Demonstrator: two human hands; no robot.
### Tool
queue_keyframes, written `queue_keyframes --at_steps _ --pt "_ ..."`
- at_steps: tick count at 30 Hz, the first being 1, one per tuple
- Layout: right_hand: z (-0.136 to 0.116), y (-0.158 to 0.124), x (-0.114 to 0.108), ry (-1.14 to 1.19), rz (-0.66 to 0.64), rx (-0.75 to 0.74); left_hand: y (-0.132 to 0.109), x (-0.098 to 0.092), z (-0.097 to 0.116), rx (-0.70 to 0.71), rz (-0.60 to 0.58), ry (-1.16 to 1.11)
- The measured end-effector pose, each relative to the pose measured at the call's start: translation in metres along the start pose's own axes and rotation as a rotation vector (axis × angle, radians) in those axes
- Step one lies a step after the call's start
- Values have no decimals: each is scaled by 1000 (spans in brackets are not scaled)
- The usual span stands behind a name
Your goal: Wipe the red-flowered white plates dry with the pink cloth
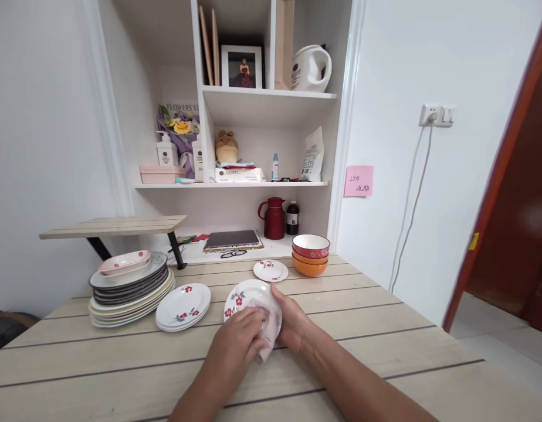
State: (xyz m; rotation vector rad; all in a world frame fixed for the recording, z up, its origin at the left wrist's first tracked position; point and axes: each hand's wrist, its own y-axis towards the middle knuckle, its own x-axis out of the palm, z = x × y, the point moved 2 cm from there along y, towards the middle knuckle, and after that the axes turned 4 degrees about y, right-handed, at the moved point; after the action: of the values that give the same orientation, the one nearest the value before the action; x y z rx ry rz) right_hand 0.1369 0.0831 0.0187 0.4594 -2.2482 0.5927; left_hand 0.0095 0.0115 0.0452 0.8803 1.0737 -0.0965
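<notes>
A person's bare hands are over a pale wooden surface [112, 392]: the left-hand grip [244, 333] presses a pale pink cloth [271, 328] against a white plate with red flowers [249, 292], and the right-hand grip [292, 319] holds its right edge. To the left sit a short stack of similar plates [183, 302] and, farther left, a taller mixed plate stack [132, 299]. Beyond the held plate lies a small flowered plate [271, 270]; right of that, stacked bowls [310, 258]. On the far side, white shelving [268, 97] includes a dark red jug [275, 223].
</notes>
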Motion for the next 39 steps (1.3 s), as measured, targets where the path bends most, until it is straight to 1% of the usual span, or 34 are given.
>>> queue_keyframes --at_steps 4,6,8,10,12,14,17,20,22,26,30,32,35,39 --pt "-6 1 -1 6 -90 -32 0 -2 -3 -70 -26 103" --pt "-9 0 -1 8 -70 -66 -1 -3 -6 -115 -27 166" --pt "-11 -2 0 -9 -24 -106 -2 -4 -9 -167 -4 215" --pt "-9 -4 1 -39 10 -130 -4 -5 -13 -221 46 240" --pt "-6 -7 5 -58 30 -125 -6 -3 -18 -255 108 246" --pt "-2 -10 10 -60 50 -108 -7 0 -23 -250 163 254" --pt "2 -16 18 -61 84 -96 -8 6 -28 -192 237 265" --pt "6 -19 23 -67 97 -89 -7 11 -30 -133 298 266" --pt "10 -18 23 -79 91 -69 -7 13 -28 -96 315 263" --pt "11 -14 19 -77 41 -32 -4 14 -19 -20 282 219" --pt "1 -12 14 -24 5 -42 -1 12 -5 81 192 143" --pt "-5 -13 13 -4 -31 -59 0 13 -1 103 155 138" --pt "-11 -14 13 -6 -52 -73 -2 14 -1 61 128 191" --pt "-13 -13 11 -25 -76 -119 -3 14 -7 -60 93 261"
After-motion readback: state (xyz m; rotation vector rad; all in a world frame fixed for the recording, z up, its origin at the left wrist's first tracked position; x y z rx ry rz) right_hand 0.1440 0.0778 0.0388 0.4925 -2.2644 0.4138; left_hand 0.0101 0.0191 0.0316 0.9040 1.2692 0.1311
